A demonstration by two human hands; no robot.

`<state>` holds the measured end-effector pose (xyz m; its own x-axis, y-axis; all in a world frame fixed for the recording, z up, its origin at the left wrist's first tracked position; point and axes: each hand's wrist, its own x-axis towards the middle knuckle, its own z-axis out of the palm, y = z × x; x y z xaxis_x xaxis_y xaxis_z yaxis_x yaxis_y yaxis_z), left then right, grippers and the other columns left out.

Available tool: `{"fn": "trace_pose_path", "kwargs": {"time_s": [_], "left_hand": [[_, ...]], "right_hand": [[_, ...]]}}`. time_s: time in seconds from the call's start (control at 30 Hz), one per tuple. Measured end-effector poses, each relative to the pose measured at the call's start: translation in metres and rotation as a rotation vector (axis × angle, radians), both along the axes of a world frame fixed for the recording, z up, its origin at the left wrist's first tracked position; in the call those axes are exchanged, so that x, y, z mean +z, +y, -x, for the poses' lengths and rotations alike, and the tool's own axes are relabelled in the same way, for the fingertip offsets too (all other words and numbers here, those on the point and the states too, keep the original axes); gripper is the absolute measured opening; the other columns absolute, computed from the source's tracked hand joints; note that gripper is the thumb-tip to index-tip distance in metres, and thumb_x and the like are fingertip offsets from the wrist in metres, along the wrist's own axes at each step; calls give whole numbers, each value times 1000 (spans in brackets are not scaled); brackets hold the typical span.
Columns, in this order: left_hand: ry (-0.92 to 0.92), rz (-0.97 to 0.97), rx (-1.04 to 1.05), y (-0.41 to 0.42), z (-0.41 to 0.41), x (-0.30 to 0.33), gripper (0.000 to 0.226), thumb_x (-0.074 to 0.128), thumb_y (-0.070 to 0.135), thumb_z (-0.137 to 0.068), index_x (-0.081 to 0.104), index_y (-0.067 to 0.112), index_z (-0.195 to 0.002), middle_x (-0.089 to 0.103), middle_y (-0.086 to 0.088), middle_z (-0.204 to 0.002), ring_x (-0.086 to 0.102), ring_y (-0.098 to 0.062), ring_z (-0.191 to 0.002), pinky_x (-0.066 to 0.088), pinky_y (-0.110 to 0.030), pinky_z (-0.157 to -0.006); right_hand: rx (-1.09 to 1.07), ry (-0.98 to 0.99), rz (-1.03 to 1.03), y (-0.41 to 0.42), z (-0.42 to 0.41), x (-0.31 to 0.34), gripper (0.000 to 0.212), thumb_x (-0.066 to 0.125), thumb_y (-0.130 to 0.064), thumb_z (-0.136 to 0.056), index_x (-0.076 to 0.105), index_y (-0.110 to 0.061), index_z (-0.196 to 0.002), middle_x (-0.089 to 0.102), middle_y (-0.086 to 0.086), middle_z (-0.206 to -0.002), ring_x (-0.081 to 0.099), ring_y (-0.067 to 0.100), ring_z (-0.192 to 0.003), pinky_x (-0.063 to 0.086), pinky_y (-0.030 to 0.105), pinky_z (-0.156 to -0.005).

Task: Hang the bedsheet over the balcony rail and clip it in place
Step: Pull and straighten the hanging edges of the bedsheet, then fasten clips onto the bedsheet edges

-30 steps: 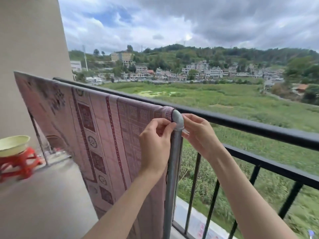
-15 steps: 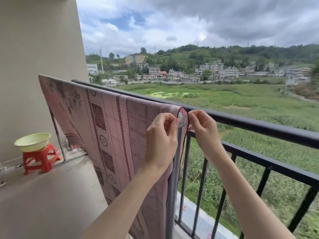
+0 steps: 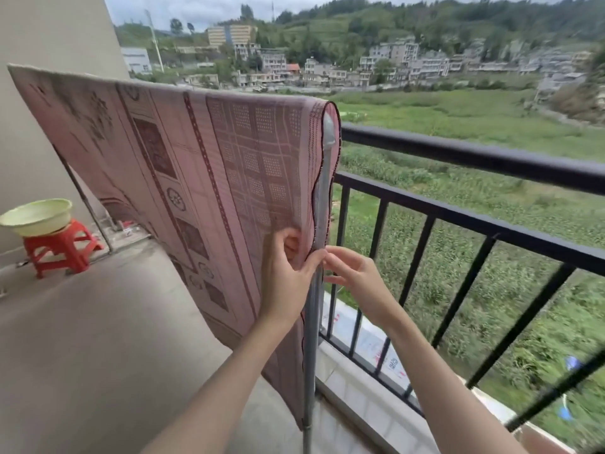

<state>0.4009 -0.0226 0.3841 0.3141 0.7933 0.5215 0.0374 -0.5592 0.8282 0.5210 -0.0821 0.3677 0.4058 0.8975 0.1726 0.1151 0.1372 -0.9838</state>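
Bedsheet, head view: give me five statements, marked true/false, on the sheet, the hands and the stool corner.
1. The bedsheet hangs over a grey metal frame beside the black balcony railing. True.
2. The left hand pinches the sheet's edge at the frame's upright. True.
3. The right hand holds a clothes peg. False: no peg shows; its fingers meet the sheet edge.
4. The pale green basin sits on the floor. False: it sits on the red stool.
5. Both hands are at the frame's top corner. False: they are well below it, partway down the upright.
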Motion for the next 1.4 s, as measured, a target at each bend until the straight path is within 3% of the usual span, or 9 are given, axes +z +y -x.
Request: {"fn": "trace_pose_path", "kwargs": {"time_s": [0.1, 0.33, 0.43, 0.6, 0.8, 0.9, 1.17, 1.27, 1.4], "left_hand": [[111, 164, -61, 5, 5, -33, 28, 71, 25, -78, 52, 20, -99, 58, 8, -92, 55, -3, -84, 40, -3, -68], [102, 204, -22, 9, 6, -59, 17, 72, 9, -76, 57, 18, -73, 58, 15, -70, 55, 12, -66, 37, 0, -61], [108, 160, -1, 5, 8, -62, 19, 67, 10, -81, 55, 21, -71, 58, 14, -69, 56, 6, -67, 38, -2, -62], [42, 82, -6, -7, 6, -55, 26, 64, 14, -83, 52, 32, -71, 60, 14, -68, 57, 7, -67, 42, -4, -63], [107, 156, -61, -20, 6, -80, 18, 57, 8, -87, 53, 24, -81, 59, 13, -78, 57, 9, -72, 41, -3, -66], [152, 147, -25, -22, 5, -98, 17, 59, 6, -85, 53, 20, -91, 55, 14, -87, 53, 9, -82, 36, 0, -72], [152, 248, 18, -18, 5, -124, 15, 64, 5, -83, 53, 16, -84, 52, 11, -83, 55, 13, -80, 39, -1, -67], [182, 188, -25, -18, 8, -124, 10, 61, 5, -84, 60, 15, -85, 56, 7, -84, 58, 2, -85, 46, -15, -77], [432, 106, -149, -23, 20, -140, 24, 51, 11, -90, 59, 19, -112, 54, 7, -106, 53, -17, -106, 45, -32, -89]], "right_hand": [[28, 50, 115, -1, -1, -36, 20, 58, -30, -89, 69, -23, -104, 71, -5, -103, 64, 8, -98, 52, 35, -90], [-72, 190, 166, 2, 2, -71, 10, 64, -16, -85, 66, -19, -76, 67, -3, -80, 61, 12, -81, 49, 30, -81], [-73, 103, 142, 5, 5, -65, 11, 53, -11, -92, 60, -9, -84, 61, 5, -84, 56, 16, -81, 49, 24, -75], [-208, -22, 59, 4, 8, -58, 17, 40, -7, -97, 50, -10, -85, 55, 10, -87, 54, 18, -79, 50, 37, -79], [-178, 127, 122, -7, 19, -90, 13, 46, -10, -95, 53, -14, -85, 59, 2, -89, 58, 14, -85, 50, 38, -87], [-145, 147, 163, -12, 22, -108, 13, 49, -11, -94, 55, -12, -106, 63, 4, -104, 59, 17, -100, 48, 41, -95], [-178, -168, 184, -15, 25, -125, 37, 55, -4, -90, 58, -18, -124, 63, -7, -112, 61, -2, -98, 46, 16, -90], [-186, -270, 240, -26, 29, -136, 42, 48, 1, -91, 56, -18, -127, 64, -5, -115, 57, -6, -104, 42, 9, -90], [-247, -241, 353, -56, 37, -152, 34, 48, -18, -94, 56, -25, -127, 60, -10, -122, 57, 6, -112, 44, 27, -98]]}}
